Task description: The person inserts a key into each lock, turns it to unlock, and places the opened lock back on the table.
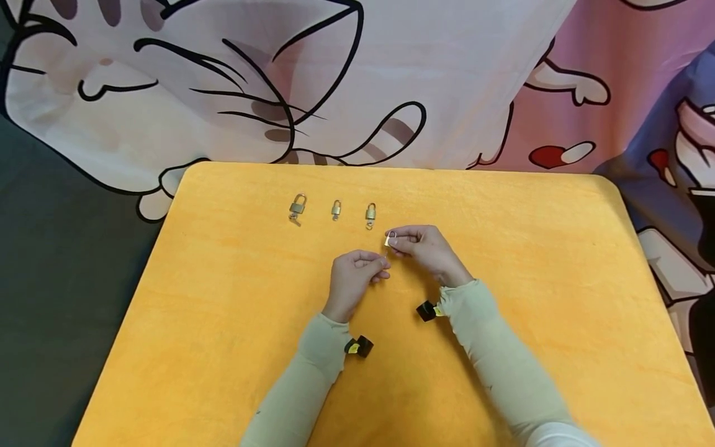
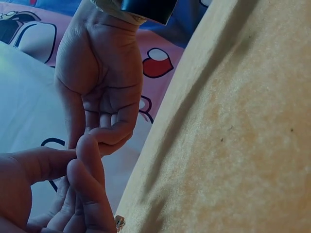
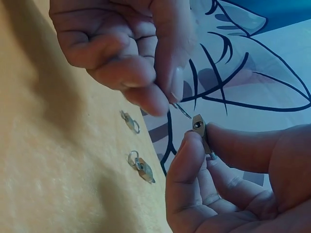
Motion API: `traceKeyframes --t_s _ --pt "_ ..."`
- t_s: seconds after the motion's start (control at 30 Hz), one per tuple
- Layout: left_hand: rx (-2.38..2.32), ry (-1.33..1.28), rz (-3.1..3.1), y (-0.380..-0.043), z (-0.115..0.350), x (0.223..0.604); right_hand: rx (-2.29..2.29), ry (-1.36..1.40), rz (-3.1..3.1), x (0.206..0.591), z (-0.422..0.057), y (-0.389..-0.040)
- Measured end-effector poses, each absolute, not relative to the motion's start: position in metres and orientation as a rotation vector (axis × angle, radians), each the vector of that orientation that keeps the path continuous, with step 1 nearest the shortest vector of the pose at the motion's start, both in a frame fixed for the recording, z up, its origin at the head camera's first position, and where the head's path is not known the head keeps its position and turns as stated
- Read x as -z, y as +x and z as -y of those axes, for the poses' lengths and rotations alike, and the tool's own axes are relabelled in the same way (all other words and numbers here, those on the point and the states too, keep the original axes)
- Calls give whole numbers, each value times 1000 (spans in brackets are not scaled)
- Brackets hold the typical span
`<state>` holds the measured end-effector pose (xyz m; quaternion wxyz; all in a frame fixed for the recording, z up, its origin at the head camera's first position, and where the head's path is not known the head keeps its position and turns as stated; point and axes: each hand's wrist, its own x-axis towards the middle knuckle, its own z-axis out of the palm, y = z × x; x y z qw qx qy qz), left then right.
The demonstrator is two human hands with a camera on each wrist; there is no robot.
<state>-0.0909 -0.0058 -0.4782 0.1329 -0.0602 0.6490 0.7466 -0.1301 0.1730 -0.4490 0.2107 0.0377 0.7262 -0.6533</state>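
My right hand [image 1: 427, 253] pinches a small brass padlock [image 3: 198, 127] between thumb and fingers, its keyhole end facing my left hand [image 1: 353, 280]. Between the left thumb and forefinger is a thin metal key [image 3: 182, 110]. In the right wrist view the key's tip points at the keyhole, close to it; whether they touch I cannot tell. The left wrist view has both hands near each other, with fingers hiding the key and padlock. Past the hands, three more padlocks lie in a row: a larger one [image 1: 297, 208], a small one [image 1: 336, 210] and another [image 1: 370, 214].
Everything lies on a yellow table [image 1: 223, 347]. Its far edge meets a hanging cloth [image 1: 447, 74] printed with cartoon cats. Keys or rings hang from the lying padlocks. A dark camera [image 1: 426, 311] sits on the right wrist, another [image 1: 364, 346] on the left.
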Motion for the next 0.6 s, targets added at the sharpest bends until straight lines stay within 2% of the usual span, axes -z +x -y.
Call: traceKeyframes --t_s 0.6 --pt "-2145 -204 -1907 -91 5 479 1900 148 -1985 461 -172 -122"
